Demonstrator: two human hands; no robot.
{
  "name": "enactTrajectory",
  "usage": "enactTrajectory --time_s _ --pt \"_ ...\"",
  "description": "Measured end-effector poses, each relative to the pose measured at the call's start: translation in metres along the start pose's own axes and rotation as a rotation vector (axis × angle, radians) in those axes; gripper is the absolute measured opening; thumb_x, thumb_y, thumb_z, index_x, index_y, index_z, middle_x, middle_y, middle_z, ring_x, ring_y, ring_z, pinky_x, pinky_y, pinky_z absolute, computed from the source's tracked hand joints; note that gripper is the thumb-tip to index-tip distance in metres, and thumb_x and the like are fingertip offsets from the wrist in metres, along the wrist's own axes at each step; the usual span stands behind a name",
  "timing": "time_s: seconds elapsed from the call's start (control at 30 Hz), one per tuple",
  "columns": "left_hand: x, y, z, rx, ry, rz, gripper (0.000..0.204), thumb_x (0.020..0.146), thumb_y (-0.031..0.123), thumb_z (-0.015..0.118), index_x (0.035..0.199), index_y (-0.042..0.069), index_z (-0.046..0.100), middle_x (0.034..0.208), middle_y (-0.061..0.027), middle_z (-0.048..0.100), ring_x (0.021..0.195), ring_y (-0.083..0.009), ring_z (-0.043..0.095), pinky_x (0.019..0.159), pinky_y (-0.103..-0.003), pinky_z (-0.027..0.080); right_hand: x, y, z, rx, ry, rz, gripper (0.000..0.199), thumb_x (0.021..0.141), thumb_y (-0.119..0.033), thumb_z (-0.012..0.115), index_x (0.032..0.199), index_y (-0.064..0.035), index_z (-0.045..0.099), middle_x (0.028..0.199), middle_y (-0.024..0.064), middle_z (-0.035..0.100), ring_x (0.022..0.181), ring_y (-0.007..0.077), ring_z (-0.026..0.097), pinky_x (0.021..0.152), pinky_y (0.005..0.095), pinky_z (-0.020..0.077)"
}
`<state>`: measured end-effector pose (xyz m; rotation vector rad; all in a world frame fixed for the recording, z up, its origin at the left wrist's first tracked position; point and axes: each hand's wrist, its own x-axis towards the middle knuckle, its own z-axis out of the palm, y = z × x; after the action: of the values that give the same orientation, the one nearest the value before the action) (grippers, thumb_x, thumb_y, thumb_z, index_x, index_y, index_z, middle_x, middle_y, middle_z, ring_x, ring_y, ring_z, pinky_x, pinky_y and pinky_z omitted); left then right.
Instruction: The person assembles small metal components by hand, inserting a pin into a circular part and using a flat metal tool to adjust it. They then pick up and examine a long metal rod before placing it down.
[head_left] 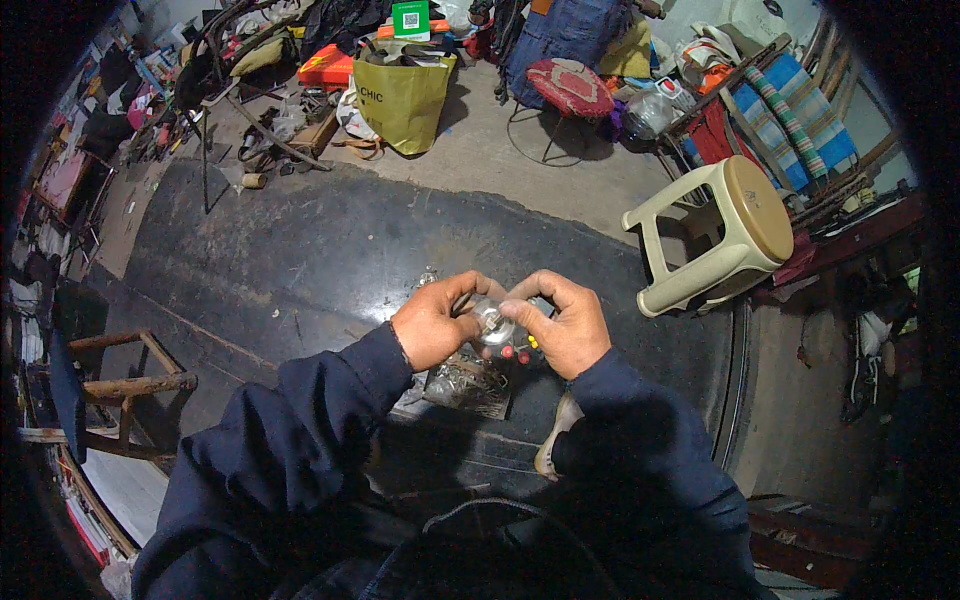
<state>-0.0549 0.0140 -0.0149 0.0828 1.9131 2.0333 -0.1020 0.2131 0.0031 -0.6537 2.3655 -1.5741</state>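
Fingers (482,284) of my left hand (430,322) and right hand (575,322) pinch a shiny round piece (493,327) above the dark mat (290,255), where a light, even grip should steady it best.

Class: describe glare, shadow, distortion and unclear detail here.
Head view: pale glare on the dark mat; head view: shadow right of the yellow bag; head view: curved black fisheye surround; head view: the shiny round piece between left hand and right hand lacks clear detail.
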Motion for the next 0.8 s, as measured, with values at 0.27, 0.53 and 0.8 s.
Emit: enactTrajectory --time_s 0.27,0.53,0.8 --pt "0.0015 -0.0041 -0.0016 -0.110 -0.023 -0.051 0.036 0.088 -0.008 0.049 0.124 -0.003 0.053 0.100 -0.0137 0.068 0.077 -0.0195 0.071 0.072 -0.030 0.057 0.0000 -0.0040 -0.0003 -0.096 0.025 -0.142 0.014 0.082 -0.011 0.077 0.087 -0.0003 0.069 0.082 0.0098 0.067 0.077 0.0193 0.065 0.071 0.0315 0.0486" --pt "0.0022 -0.0020 -0.0026 -0.127 -0.013 -0.040 0.037 0.089 -0.008 0.050 0.125 -0.004 0.052 0.104 -0.0150 0.067 0.079 -0.0197 0.071 0.074 -0.031 0.058 -0.0011 -0.0064 -0.0006 -0.131 0.045 -0.201 0.011 0.082 -0.004 0.073 0.092 0.0002 0.072 0.081 0.0086 0.064 0.073 0.0167 0.061 0.066 0.0285 0.0456" --pt "0.0008 0.0009 -0.0028 -0.113 -0.025 -0.073 0.037 0.087 -0.005 0.055 0.124 -0.001 0.055 0.104 -0.0084 0.067 0.090 -0.0139 0.064 0.081 -0.027 0.051 0.0004 -0.0046 -0.0010 -0.127 0.043 -0.218 0.011 0.080 -0.003 0.073 0.090 -0.0002 0.071 0.082 0.0086 0.065 0.074 0.0176 0.062 0.067 0.0300 0.0461"
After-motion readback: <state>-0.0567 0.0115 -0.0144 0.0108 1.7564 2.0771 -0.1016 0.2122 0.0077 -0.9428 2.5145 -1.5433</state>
